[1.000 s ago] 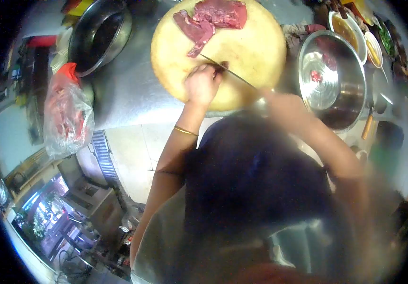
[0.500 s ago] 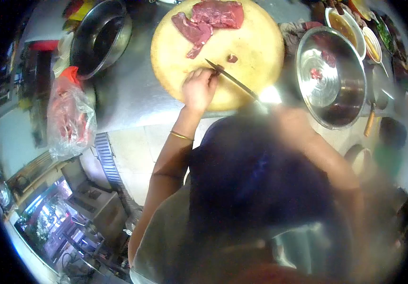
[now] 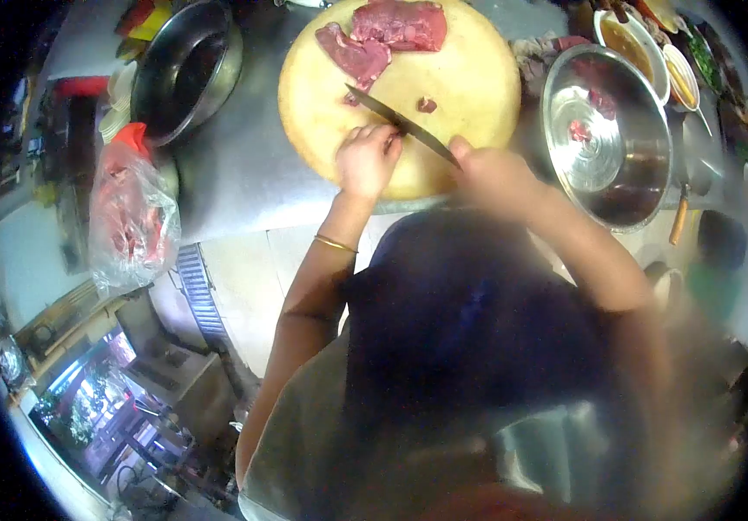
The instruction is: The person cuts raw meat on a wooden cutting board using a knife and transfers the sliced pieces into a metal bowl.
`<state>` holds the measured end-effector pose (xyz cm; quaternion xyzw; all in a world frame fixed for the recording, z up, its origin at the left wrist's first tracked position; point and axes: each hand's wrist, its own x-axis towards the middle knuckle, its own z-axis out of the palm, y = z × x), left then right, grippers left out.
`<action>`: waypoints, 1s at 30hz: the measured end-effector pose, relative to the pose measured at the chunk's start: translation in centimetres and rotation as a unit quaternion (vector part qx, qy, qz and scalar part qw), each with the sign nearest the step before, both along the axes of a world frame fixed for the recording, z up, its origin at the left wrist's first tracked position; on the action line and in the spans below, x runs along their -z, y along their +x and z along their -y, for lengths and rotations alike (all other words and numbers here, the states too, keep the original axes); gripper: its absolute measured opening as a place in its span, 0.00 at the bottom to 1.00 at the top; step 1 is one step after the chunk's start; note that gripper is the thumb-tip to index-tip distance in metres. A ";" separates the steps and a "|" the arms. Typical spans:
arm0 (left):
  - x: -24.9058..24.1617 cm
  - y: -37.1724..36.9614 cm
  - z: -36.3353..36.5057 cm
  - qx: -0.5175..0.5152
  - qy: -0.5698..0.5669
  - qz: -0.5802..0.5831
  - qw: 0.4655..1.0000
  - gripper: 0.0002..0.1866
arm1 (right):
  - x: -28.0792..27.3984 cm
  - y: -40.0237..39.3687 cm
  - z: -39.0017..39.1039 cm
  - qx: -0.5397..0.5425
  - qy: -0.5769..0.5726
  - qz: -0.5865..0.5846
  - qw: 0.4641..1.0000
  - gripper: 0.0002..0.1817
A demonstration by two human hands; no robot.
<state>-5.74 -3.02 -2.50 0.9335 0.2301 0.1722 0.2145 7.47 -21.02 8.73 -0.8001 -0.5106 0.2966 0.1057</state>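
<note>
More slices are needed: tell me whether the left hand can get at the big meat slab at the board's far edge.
Probably yes. The left hand rests on the board, bare board lies between it and the slab, though the knife blade slants just ahead of it.

Right hand (image 3: 488,169) blurred, grip on the knife (image 3: 402,125) handle hidden beneath it. Under the left hand (image 3: 365,161), at the near edge of the cutting board (image 3: 469,78), anything pinned cannot be told. Slab of raw meat (image 3: 395,26) at the board's far edge cut off by the top of the frame. Contents of the plastic bag (image 3: 133,217) and of the bowls (image 3: 630,39) at the worktop's far right corner too small to tell.
</note>
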 end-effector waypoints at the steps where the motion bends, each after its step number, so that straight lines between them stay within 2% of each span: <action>1: -0.1 0.0 -0.1 -0.005 0.008 -0.008 1.000 0.07 | -0.4 -0.1 0.9 0.004 -0.016 0.002 1.000 0.13; 2: 0.1 0.0 -0.2 -0.004 0.010 0.006 1.000 0.07 | -0.6 -0.1 1.8 0.007 -0.033 0.003 0.999 0.14; 5: 0.1 -0.1 -0.1 0.005 0.003 0.035 0.999 0.07 | -0.3 1.3 6.1 0.023 0.037 0.000 0.999 0.14; 8: -0.1 -0.4 0.1 0.000 -0.014 0.041 0.999 0.08 | -0.9 1.0 6.8 0.096 0.008 -0.012 0.995 0.14; 9: 0.0 -0.7 0.1 -0.012 -0.011 0.046 0.999 0.08 | -1.1 0.4 6.6 0.075 -0.011 0.026 0.997 0.15; 12: 0.0 -1.1 -0.1 -0.007 -0.008 0.044 0.999 0.07 | -2.9 -1.6 6.0 0.041 -0.010 0.037 0.998 0.15; 13: 0.1 -1.3 -0.1 -0.003 -0.011 0.041 0.999 0.07 | -2.5 -2.2 6.1 0.025 0.032 0.053 0.998 0.14; 16: 0.3 -1.5 -0.2 0.003 0.011 0.013 1.000 0.07 | -1.9 -2.9 5.9 -0.024 -0.036 0.061 0.997 0.14; 19: 0.4 -1.6 -0.2 0.001 -0.013 0.025 1.000 0.07 | -1.7 -2.8 5.6 -0.015 -0.019 0.036 0.999 0.14; 23: 0.4 -1.5 -0.3 -0.002 -0.021 0.036 0.999 0.06 | -1.4 -2.8 4.2 -0.014 0.014 0.038 0.999 0.13; 28: 0.4 -1.3 -0.3 -0.014 -0.031 0.034 0.999 0.06 | 0.1 -2.0 -2.2 0.000 -0.015 0.004 1.000 0.14; 30: 0.6 -1.4 -0.2 -0.018 -0.014 0.041 0.999 0.07 | -0.2 -2.1 -2.3 0.002 -0.026 -0.005 1.000 0.15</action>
